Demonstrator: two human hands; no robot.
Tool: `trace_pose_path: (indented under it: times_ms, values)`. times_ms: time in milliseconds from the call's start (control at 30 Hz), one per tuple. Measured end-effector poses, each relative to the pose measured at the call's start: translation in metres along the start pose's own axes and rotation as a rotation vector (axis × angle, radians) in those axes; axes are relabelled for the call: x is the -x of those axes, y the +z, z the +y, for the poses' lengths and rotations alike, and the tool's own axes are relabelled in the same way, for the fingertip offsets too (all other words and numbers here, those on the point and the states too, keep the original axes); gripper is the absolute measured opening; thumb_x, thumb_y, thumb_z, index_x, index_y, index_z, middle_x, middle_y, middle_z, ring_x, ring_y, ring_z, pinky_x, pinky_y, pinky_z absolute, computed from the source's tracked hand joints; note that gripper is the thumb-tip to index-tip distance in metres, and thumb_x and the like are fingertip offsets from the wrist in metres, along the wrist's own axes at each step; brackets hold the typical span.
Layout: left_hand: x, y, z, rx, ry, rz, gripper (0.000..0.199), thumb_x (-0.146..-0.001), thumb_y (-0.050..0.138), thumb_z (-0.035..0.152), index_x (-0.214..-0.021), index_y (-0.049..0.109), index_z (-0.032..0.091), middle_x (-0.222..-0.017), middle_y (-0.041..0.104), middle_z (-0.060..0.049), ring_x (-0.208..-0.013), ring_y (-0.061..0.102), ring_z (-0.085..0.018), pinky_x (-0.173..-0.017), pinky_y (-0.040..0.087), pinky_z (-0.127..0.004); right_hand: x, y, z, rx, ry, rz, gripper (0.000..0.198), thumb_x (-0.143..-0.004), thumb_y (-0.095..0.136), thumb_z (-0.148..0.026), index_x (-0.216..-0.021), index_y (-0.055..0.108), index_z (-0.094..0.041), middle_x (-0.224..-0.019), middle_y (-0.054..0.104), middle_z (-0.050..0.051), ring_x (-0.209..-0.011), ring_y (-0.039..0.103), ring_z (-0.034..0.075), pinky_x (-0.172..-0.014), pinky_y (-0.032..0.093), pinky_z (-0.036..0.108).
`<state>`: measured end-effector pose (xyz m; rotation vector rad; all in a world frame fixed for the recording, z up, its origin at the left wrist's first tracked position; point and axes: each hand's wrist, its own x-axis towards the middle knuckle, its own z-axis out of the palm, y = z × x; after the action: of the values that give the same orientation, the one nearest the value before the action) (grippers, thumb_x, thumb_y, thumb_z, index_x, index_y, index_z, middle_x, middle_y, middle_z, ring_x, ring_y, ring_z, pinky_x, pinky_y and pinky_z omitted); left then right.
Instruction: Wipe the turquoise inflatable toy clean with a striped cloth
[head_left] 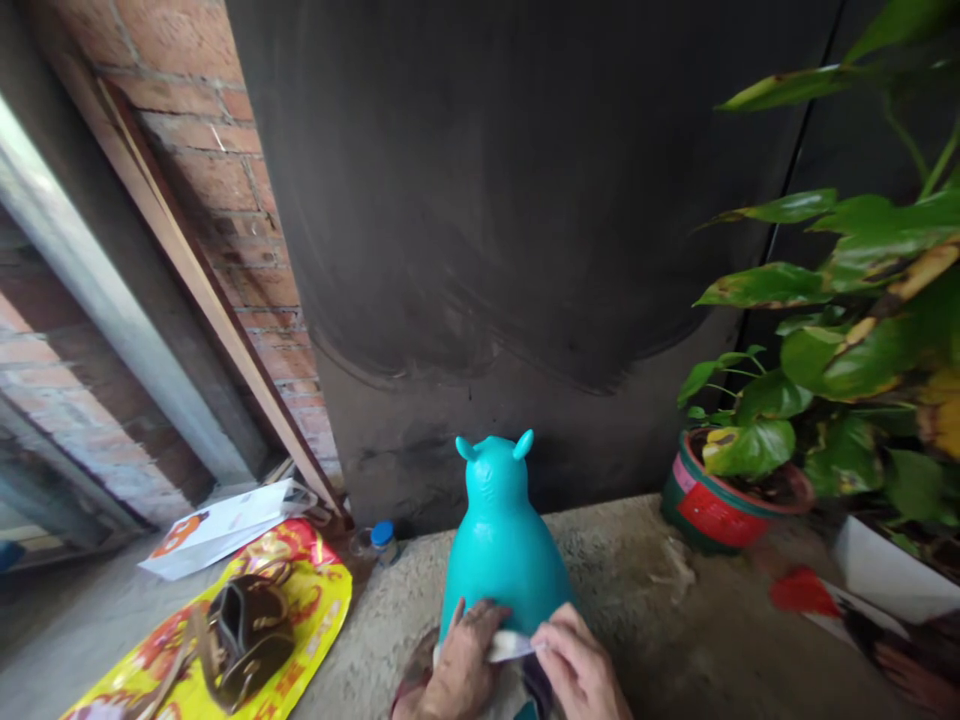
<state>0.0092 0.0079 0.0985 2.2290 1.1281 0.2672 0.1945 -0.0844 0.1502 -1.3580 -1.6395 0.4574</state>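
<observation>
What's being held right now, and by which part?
A white strip: the right hand pinches its right end; the left hand lies over its left part, grip unclear.

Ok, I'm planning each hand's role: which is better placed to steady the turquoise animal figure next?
Probably the left hand: it appears to rest against the turquoise animal figure, while the right hand pinches the white strip.

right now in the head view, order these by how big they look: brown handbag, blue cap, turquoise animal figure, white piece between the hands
1. Turquoise animal figure
2. Brown handbag
Unranked, both far smaller: white piece and blue cap; the white piece is partly covered.
</observation>
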Motion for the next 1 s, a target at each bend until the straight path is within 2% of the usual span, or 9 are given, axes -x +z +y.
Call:
trace_pose_path:
  times_ms: [100, 200, 367, 567, 667, 800, 1000]
  values:
    - [0.011, -0.003, -0.003, 0.036, 0.016, 0.016, 0.043, -0.079, 0.048, 0.022, -0.117, 0.062, 0.037, -0.120, 0.067, 0.003, -0.119, 0.056, -0.018, -0.117, 0.031, -0.038, -0.001, -0.013, -0.003, -0.030, 0.066, 0.047, 0.027, -0.096, 0.041, -0.036, -0.084, 0.062, -0.026, -0.080, 0.057, 0.000, -0.077, 0.061, 0.012, -0.073, 0.047, 0.018]
    - [0.021, -0.007, -0.008, 0.058, -0.014, 0.057, 0.047, -0.076, 0.045, 0.017, -0.119, 0.060, 0.032, -0.118, 0.065, 0.000, -0.112, 0.059, -0.014, -0.103, 0.044, -0.026, -0.001, -0.016, 0.002, -0.062, 0.129, 0.104, 0.029, -0.096, 0.042, -0.041, -0.082, 0.063, -0.025, -0.079, 0.056, 0.000, -0.077, 0.060, 0.013, -0.072, 0.047, 0.019]
    - [0.033, -0.025, -0.009, 0.071, -0.078, 0.085, 0.048, -0.073, 0.045, 0.015, -0.116, 0.061, 0.029, -0.118, 0.066, -0.002, -0.113, 0.060, -0.014, -0.099, 0.044, -0.024, -0.006, -0.016, 0.009, -0.060, 0.183, 0.136, 0.033, -0.094, 0.044, -0.048, -0.082, 0.064, -0.025, -0.081, 0.056, 0.001, -0.078, 0.059, 0.014, -0.073, 0.047, 0.021]
    - [0.043, -0.051, 0.001, 0.119, -0.123, 0.073, 0.029, -0.080, 0.049, 0.027, -0.104, 0.065, 0.029, -0.103, 0.073, 0.004, -0.099, 0.065, -0.013, -0.088, 0.047, -0.022, -0.007, -0.021, 0.024, -0.057, 0.257, 0.116, 0.036, -0.092, 0.045, -0.052, -0.086, 0.066, -0.023, -0.085, 0.057, 0.003, -0.080, 0.059, 0.016, -0.073, 0.049, 0.024]
    - [0.044, -0.061, 0.001, 0.105, -0.114, 0.115, 0.025, -0.083, 0.048, 0.033, -0.096, 0.069, 0.029, -0.096, 0.075, 0.005, -0.092, 0.067, -0.013, -0.083, 0.048, -0.021, -0.015, -0.024, 0.028, -0.033, 0.233, 0.087, 0.037, -0.092, 0.045, -0.052, -0.082, 0.064, -0.022, -0.083, 0.057, 0.003, -0.078, 0.060, 0.015, -0.071, 0.049, 0.024]
    - [0.030, -0.086, 0.000, 0.056, -0.070, 0.193, 0.029, -0.084, 0.047, 0.036, -0.098, 0.071, 0.028, -0.100, 0.075, 0.002, -0.095, 0.067, -0.015, -0.085, 0.050, -0.023, -0.053, -0.035, 0.017, 0.081, 0.100, 0.073, 0.038, -0.092, 0.043, -0.049, -0.076, 0.062, -0.021, -0.078, 0.056, 0.001, -0.073, 0.058, 0.014, -0.068, 0.048, 0.023]
    - [-0.001, -0.153, 0.017, 0.013, 0.044, 0.350, 0.039, -0.089, 0.038, 0.038, -0.116, 0.064, 0.026, -0.113, 0.070, -0.001, -0.106, 0.062, -0.015, -0.095, 0.047, -0.026, -0.130, -0.070, -0.024, 0.142, -0.034, 0.119, 0.036, -0.093, 0.044, -0.049, -0.087, 0.065, -0.022, -0.087, 0.057, 0.003, -0.081, 0.057, 0.014, -0.078, 0.046, 0.025]
